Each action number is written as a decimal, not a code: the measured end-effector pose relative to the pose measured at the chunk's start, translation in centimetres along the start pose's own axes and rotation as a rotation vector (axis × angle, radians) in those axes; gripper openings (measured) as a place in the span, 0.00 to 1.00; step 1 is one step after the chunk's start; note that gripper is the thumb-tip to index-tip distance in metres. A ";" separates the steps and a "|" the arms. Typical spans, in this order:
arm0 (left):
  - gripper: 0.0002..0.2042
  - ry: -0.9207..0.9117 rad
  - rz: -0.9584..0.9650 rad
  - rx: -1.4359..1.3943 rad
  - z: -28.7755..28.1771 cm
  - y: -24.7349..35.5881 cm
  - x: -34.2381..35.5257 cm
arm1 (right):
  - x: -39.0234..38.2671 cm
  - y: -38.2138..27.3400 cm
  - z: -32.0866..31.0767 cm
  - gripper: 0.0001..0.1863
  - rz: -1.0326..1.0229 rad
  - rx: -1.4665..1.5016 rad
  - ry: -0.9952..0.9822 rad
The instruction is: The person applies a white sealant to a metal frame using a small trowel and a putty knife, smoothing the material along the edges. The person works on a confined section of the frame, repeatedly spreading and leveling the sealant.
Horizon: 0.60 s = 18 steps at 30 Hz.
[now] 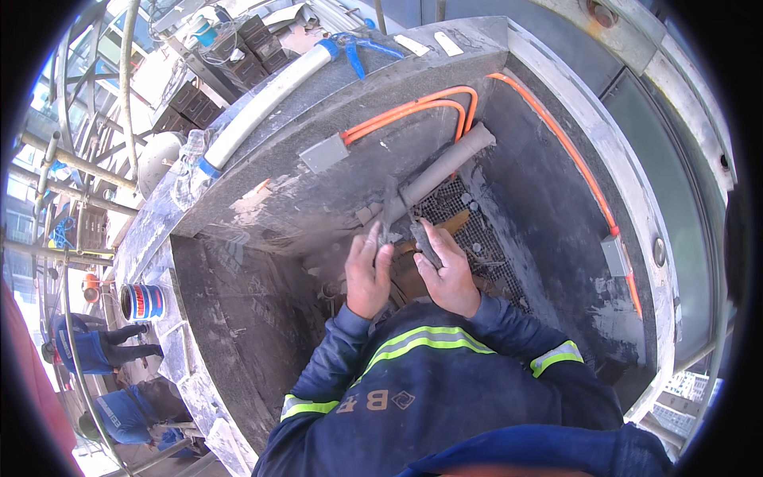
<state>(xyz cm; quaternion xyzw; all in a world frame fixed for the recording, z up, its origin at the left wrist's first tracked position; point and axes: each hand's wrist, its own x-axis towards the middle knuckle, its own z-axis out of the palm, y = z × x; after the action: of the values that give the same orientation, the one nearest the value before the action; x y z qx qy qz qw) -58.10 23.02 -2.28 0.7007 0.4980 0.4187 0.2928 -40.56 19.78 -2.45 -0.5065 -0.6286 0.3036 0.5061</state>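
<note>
Both hands are in front of my chest, inside a deep dark grey box-like recess. My right hand (449, 272) is closed on a dark grey, dusty hand tool (427, 243), with a thin shank running up from its grip. My left hand (368, 272) is raised beside it, fingers closed against a narrow grey flat piece (389, 208) whose kind I cannot make out. The two held things lie close together; whether they touch is unclear. Just beyond them, a thick grey pipe (449, 165) slants across the recess. Below it lies a dark mesh grid (477, 234) with rubble.
Orange conduits (413, 106) run along the walls to grey junction boxes (324, 154). On the ledge lie a long white tube with blue ends (270, 107) and a blue-handled tool (358, 56). A paint can (145, 302) stands left. Scaffold poles (75, 171) and two people (131, 413) are beyond.
</note>
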 end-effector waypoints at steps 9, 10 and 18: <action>0.21 -0.063 -0.180 -0.163 0.5 -0.4 1.3 | 0.6 0.2 0.7 0.30 -0.033 -0.043 0.030; 0.22 -0.112 -0.172 -0.155 0.5 -0.2 1.6 | 1.0 0.4 0.6 0.30 -0.034 -0.051 0.068; 0.22 -0.151 -0.151 -0.099 0.9 0.5 3.2 | 1.3 0.8 -0.3 0.28 0.004 -0.048 0.104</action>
<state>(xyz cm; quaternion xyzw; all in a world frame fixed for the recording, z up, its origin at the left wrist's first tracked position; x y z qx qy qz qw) -56.58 25.90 -1.32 0.6753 0.5048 0.3656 0.3943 -40.00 21.18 -2.65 -0.5346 -0.6076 0.2628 0.5254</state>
